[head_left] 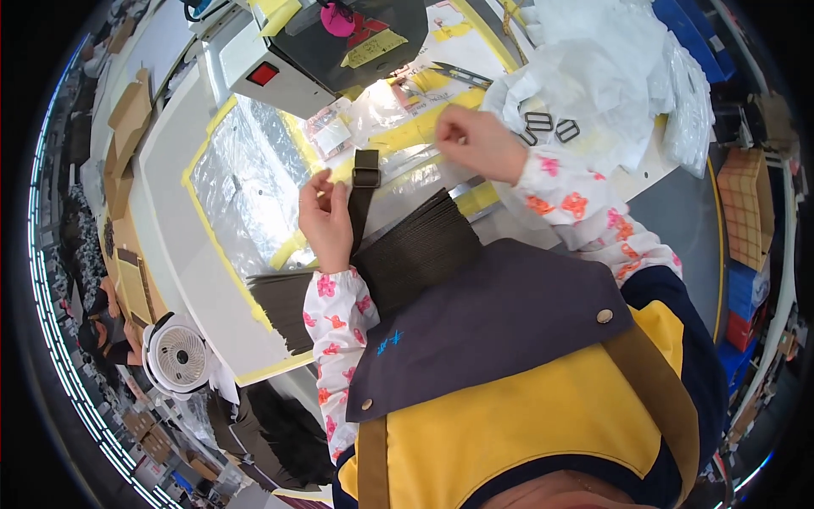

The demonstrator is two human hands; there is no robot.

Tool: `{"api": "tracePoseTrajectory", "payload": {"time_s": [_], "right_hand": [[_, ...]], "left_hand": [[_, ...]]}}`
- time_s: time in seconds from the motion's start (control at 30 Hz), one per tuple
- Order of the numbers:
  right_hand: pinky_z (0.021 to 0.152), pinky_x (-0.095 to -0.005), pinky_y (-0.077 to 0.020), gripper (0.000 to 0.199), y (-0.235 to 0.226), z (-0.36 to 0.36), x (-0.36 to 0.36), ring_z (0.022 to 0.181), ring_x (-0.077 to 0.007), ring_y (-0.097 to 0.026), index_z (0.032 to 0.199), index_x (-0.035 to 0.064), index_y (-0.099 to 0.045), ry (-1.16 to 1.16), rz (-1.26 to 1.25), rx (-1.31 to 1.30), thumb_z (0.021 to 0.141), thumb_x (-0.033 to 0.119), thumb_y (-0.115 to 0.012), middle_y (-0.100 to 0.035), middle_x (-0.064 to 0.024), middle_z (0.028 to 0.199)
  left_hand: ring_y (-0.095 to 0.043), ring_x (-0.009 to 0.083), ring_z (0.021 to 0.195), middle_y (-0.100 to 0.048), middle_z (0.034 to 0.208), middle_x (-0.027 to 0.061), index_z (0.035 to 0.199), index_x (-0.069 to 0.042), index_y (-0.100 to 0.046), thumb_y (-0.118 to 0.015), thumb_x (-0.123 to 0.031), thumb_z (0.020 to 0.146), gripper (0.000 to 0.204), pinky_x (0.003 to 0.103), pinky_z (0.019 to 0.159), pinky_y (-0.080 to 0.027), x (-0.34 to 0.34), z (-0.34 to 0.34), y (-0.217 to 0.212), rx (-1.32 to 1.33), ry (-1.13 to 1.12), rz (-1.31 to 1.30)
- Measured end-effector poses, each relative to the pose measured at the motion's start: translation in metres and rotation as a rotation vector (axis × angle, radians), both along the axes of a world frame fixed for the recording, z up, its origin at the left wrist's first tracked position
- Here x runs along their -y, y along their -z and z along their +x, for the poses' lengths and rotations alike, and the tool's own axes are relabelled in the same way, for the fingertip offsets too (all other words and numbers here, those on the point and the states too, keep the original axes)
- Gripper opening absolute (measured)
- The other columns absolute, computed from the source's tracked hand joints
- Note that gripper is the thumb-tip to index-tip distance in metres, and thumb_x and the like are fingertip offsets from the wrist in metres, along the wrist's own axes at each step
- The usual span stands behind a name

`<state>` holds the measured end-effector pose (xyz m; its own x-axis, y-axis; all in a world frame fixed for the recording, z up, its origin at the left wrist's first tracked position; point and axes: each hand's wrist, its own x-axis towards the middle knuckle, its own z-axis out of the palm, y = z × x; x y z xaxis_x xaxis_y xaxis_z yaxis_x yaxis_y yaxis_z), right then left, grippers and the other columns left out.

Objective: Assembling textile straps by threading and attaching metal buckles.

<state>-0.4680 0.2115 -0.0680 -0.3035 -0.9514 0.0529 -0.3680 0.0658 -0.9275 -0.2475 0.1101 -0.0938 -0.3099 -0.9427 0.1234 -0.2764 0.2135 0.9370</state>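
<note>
Two hands work over a white surface [170, 170] taped in yellow, with a clear plastic sheet across its middle. Landmark: the grey machine [339, 42] at the far edge, bearing a red switch. Largest item near the person is a fanned stack of dark straps [415, 250], lying between the forearms, well short of the machine. White plastic bags [610, 76] are heaped right of the machine. A small white fan [180, 356] sits far to the lower left of it.

One strap [359, 208] runs up from the stack toward the machine, a dark buckle [366, 176] threaded at its tip. Left hand [326, 220] is closed on this strap just below the buckle. Right hand [475, 140] is loosely curled, fingers pinched at the yellow tape; whether it grips anything cannot be told. Spare buckles [551, 127] lie beside that hand.

Judgement: buckle fitting is in hand. Next move calls for steadying the strap end and drawing it through squarely.
</note>
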Motion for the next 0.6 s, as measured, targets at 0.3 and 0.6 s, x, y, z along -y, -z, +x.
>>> {"api": "tracePoseTrajectory", "payload": {"time_s": [0.3,0.6], "right_hand": [[0.059,-0.0374,-0.0452,0.016,0.026,-0.099,-0.071,0.071,-0.0285,-0.056,0.081,0.0058,-0.051,0.030,0.230,-1.036,0.068,0.009,-0.059,-0.053,-0.0109,0.079],[0.054,-0.0336,-0.0457,0.012,-0.004,-0.085,-0.059,0.058,-0.0247,-0.056,0.081,0.0050,-0.060,0.019,-0.143,-1.004,0.070,0.007,-0.059,-0.058,-0.0097,0.073]], "left_hand": [[-0.058,0.0261,0.065,-0.059,0.074,0.0135,0.085,-0.001,-0.061,-0.056,-0.016,0.081,0.016,0.030,0.061,-0.045,-0.032,-0.032,-0.015,0.392,0.639,-0.169],[-0.057,0.0319,0.068,-0.060,0.073,0.0146,0.088,-0.004,-0.062,-0.056,-0.018,0.079,0.017,0.035,0.061,-0.045,-0.013,-0.028,0.004,0.431,0.822,0.129]]}}
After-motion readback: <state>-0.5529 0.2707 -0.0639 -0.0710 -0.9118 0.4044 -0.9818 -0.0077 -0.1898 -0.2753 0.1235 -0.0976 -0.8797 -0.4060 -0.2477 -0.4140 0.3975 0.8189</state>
